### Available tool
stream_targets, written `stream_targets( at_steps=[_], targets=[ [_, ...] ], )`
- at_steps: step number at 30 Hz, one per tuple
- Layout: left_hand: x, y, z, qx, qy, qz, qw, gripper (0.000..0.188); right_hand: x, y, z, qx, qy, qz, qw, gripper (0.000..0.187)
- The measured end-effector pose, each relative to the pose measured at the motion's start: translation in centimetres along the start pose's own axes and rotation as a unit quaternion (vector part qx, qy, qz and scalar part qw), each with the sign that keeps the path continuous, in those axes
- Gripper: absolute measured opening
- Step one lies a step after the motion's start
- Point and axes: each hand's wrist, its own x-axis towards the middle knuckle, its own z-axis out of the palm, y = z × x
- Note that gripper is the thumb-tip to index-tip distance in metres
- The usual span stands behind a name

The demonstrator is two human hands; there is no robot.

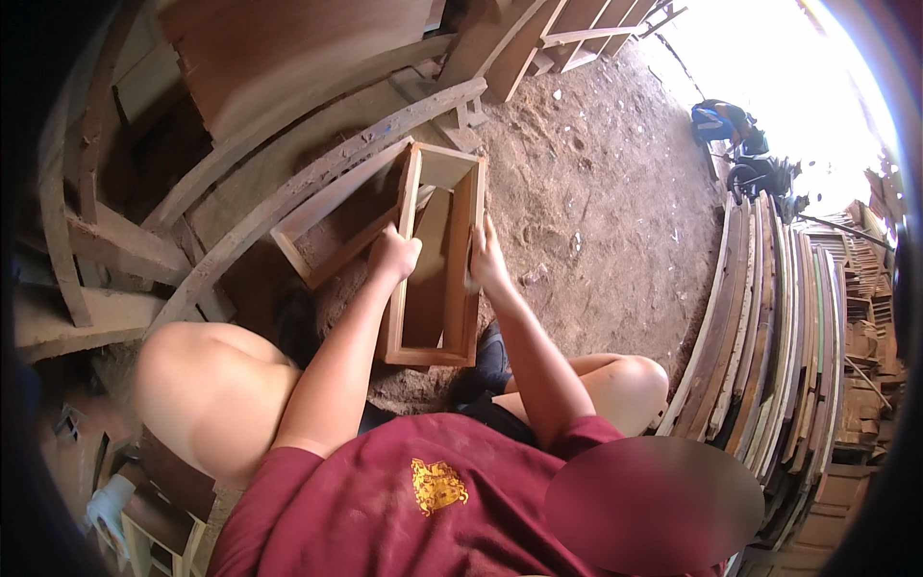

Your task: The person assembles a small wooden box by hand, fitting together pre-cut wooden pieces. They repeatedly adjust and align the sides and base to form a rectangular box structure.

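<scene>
Curling tightly round the left rail of a wooden box frame [431, 357], the fingers of the left hand [392, 253] make a fist. Those of the right hand [488, 258] hold the opposite side; I cannot tell whether they are spread. Both forearms reach forward from the maroon shirt [375, 495], between bent knees. The frame is lengthwise between the hands, over the dirt floor [586, 260], its long opening framing brown inner surfaces. Just beyond the left hand lies a second open frame [290, 258], shadowed inside. Farther out, long planks [760, 327] are stacked at right.
</scene>
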Motion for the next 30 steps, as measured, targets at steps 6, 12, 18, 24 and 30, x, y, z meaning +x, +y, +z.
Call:
stream_targets(
  at_steps=[6, 12, 18, 24, 30],
  targets=[
    [1.2, -1.1, 0.3, -0.024, -0.001, 0.018, 1.0, 0.05, 3.8, -3.7, 0.3, 0.011, 0.0, 0.045, 0.999, 0.057],
    [1.0, -1.0, 0.0, -0.005, -0.001, -0.001, 1.0, 0.056, -9.8, -4.1, -1.0, -0.067, -0.08, 0.075, 0.992, 0.065],
    [0.5, -1.0, 0.3, -0.024, -0.021, -0.01, 0.999, 0.061, -10.2, -3.7, -1.1, -0.047, -0.047, 0.055, 0.996, 0.065],
    [0.1, 0.1, 0.0, -0.005, -0.012, 0.015, 1.0, 0.059, 3.5, -4.0, -0.3, -0.02, 0.025, 0.054, 0.998, 0.065],
    [1.1, -1.9, 0.3, -0.048, 0.017, 0.022, 0.998, 0.057, 0.4, -7.1, -0.3, 0.002, -0.045, 0.085, 0.995, 0.063]
  ],
)
